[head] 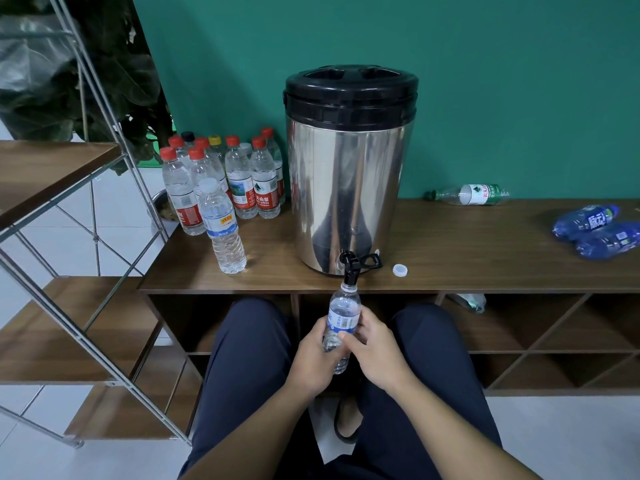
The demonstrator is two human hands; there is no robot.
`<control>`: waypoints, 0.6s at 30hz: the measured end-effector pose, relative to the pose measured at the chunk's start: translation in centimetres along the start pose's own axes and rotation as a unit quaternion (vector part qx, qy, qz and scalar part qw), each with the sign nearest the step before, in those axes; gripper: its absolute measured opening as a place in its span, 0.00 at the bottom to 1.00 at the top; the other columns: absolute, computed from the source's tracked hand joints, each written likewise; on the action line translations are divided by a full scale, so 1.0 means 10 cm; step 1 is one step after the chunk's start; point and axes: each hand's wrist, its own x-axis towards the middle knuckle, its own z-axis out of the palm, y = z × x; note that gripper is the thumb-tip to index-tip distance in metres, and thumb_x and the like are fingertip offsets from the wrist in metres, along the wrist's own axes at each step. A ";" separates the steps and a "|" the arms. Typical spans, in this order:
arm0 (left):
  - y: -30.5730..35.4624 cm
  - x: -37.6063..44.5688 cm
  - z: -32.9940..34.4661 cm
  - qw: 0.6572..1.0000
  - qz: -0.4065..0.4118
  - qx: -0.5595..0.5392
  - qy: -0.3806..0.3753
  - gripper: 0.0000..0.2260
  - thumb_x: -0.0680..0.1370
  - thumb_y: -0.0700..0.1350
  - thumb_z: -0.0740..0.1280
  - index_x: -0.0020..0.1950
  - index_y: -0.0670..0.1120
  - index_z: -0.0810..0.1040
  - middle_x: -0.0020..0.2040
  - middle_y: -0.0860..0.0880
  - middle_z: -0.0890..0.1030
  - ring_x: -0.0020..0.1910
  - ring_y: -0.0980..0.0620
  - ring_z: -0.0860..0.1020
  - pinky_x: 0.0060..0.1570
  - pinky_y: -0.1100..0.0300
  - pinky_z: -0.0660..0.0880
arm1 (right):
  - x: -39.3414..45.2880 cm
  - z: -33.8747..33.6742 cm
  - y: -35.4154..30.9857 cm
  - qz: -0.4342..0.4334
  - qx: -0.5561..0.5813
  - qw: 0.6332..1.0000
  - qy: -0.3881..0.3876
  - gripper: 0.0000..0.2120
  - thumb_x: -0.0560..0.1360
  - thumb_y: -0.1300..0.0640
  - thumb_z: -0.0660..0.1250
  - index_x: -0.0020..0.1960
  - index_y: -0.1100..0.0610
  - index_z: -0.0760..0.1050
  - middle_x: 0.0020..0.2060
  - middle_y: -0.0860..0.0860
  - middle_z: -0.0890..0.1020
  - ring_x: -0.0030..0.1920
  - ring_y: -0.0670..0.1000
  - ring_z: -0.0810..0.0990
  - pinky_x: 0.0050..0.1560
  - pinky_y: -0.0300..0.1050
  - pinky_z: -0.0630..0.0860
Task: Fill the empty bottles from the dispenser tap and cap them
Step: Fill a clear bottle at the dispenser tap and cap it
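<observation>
Against the green wall, on the wooden counter (450, 244), stands the steel dispenser (349, 188) with a black lid; its back side and its handles are hidden. Left of it is a group of capped bottles (221, 174), most with red caps, one yellow, one dark; the rear ones are covered by the front ones, so I cannot count them exactly. Just in front of this group stands one bottle with a white cap (223, 230). At the right edge of the view lie two blue bottles (595, 230), partly cut off by the picture's border. Near the wall lies a clear bottle with a green label (474, 195) on its side.

Below the counter's front edge, both hands hold the open bottle (341, 323) under the black tap (350, 268), its mouth right at the spout. The left hand (317, 355) is wrapped around the lower body, and the right hand (372, 351) grips it from the other side, with the thumb on the label. The bottom of the bottle is partly covered by the fingers. I cannot tell if water is running. A small white cap (400, 270) lies on the counter, just right of the tap.
</observation>
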 end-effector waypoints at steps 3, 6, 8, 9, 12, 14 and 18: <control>0.00 0.00 0.00 1.000 0.000 -0.001 -0.001 0.20 0.82 0.45 0.77 0.73 0.56 0.79 0.61 0.56 0.88 0.60 0.55 0.87 0.65 0.51 0.83 | 0.00 0.00 0.00 0.002 -0.001 1.000 0.000 0.27 0.82 0.65 0.74 0.77 0.47 0.76 0.63 0.44 0.88 0.65 0.45 0.87 0.71 0.56 0.82; 0.00 0.00 0.00 1.000 0.001 0.001 0.000 0.20 0.82 0.45 0.77 0.73 0.56 0.79 0.61 0.56 0.88 0.60 0.56 0.87 0.65 0.51 0.83 | 0.01 0.00 0.00 0.002 -0.001 1.000 0.001 0.27 0.82 0.65 0.74 0.77 0.47 0.76 0.63 0.43 0.88 0.65 0.45 0.87 0.71 0.55 0.82; 0.00 0.00 0.00 1.000 0.001 0.002 0.000 0.20 0.82 0.45 0.77 0.73 0.56 0.79 0.61 0.56 0.88 0.60 0.55 0.87 0.65 0.50 0.83 | 0.00 0.00 0.00 0.002 -0.001 1.000 0.002 0.27 0.82 0.65 0.74 0.77 0.46 0.76 0.63 0.43 0.88 0.65 0.45 0.87 0.71 0.55 0.82; 0.00 0.00 0.00 1.000 0.002 0.001 0.000 0.20 0.82 0.46 0.77 0.73 0.56 0.79 0.61 0.56 0.88 0.60 0.55 0.87 0.65 0.50 0.83 | 0.00 0.00 0.00 0.002 -0.002 1.000 0.002 0.27 0.82 0.65 0.74 0.77 0.46 0.76 0.63 0.43 0.88 0.65 0.45 0.87 0.71 0.55 0.82; 0.00 0.00 0.00 1.000 0.005 0.005 0.003 0.20 0.82 0.46 0.77 0.73 0.56 0.79 0.61 0.56 0.88 0.60 0.55 0.87 0.64 0.51 0.83 | 0.00 0.00 0.00 0.001 -0.002 1.000 0.002 0.27 0.82 0.65 0.74 0.77 0.46 0.75 0.63 0.43 0.88 0.65 0.45 0.87 0.71 0.55 0.82; 0.00 0.00 0.00 1.000 0.005 0.004 0.002 0.20 0.82 0.45 0.77 0.73 0.55 0.79 0.61 0.56 0.88 0.60 0.56 0.87 0.64 0.51 0.83 | 0.00 0.00 0.00 0.001 -0.005 1.000 0.002 0.28 0.82 0.65 0.75 0.78 0.46 0.75 0.63 0.42 0.88 0.65 0.45 0.87 0.71 0.55 0.82; 0.00 0.00 0.00 1.000 0.005 0.009 0.002 0.20 0.82 0.44 0.77 0.73 0.55 0.79 0.61 0.56 0.88 0.60 0.55 0.87 0.65 0.51 0.83 | 0.01 0.00 0.00 0.001 -0.004 1.000 0.004 0.28 0.82 0.65 0.75 0.78 0.46 0.75 0.63 0.42 0.88 0.65 0.45 0.87 0.71 0.55 0.82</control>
